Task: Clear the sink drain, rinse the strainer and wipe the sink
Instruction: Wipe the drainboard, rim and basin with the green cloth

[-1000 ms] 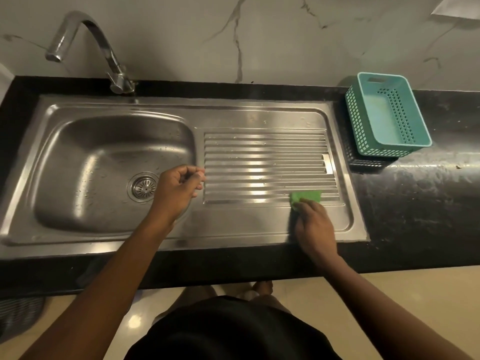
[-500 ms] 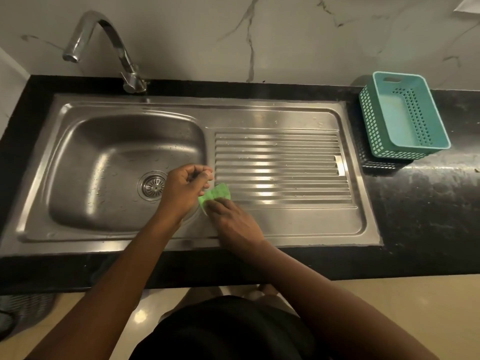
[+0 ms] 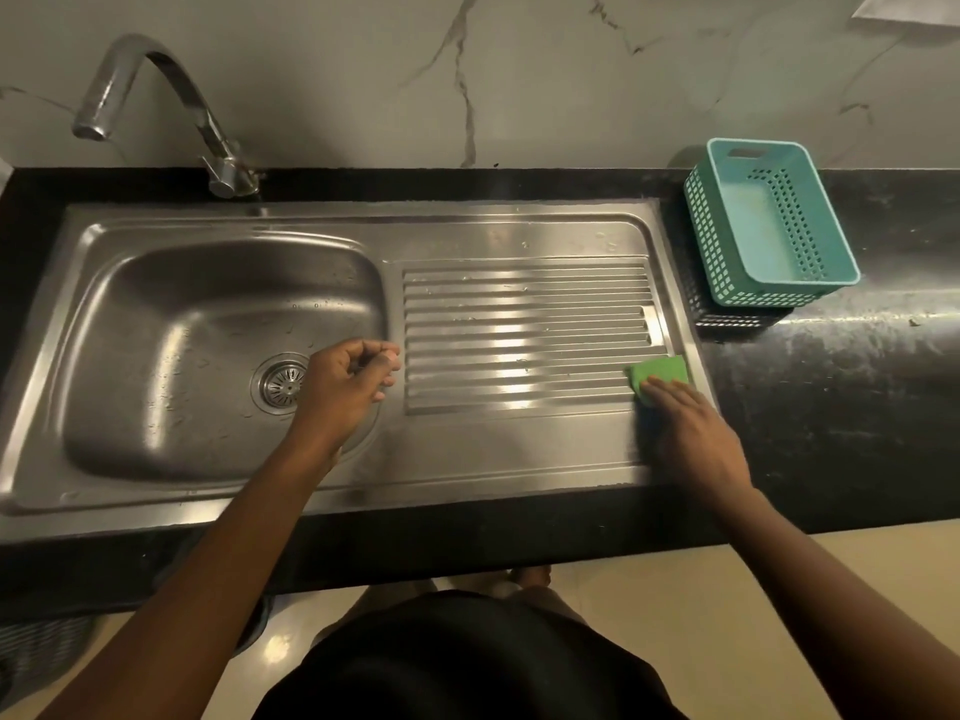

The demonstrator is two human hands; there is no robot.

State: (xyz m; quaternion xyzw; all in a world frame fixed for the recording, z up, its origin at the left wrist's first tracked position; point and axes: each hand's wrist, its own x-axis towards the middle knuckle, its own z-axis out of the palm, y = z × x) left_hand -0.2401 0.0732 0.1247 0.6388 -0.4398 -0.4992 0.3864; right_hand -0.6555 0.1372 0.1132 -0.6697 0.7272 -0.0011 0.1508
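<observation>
The wiping step is in hand. The small green cleaning cloth (image 3: 658,372) lies at the 3 o'clock end of the ribbed steel draining board (image 3: 519,324), pressed flat under the straight fingers (image 3: 670,402) of the right hand (image 3: 693,439). Half a second ago it was at the 9 o'clock end, beside the left hand (image 3: 345,387), whose curled fingers hold nothing that I can see. The round metal strainer (image 3: 283,383) sits in its drain. Next, I think, comes a stroke back toward 9 o'clock with even pressure.

brushed steel sink (image 3: 467,459), glossy and ribbed on the right; shiny metal tap (image 3: 156,80); perforated plastic basket (image 3: 769,226); polished dark stone counter (image 3: 831,407).
</observation>
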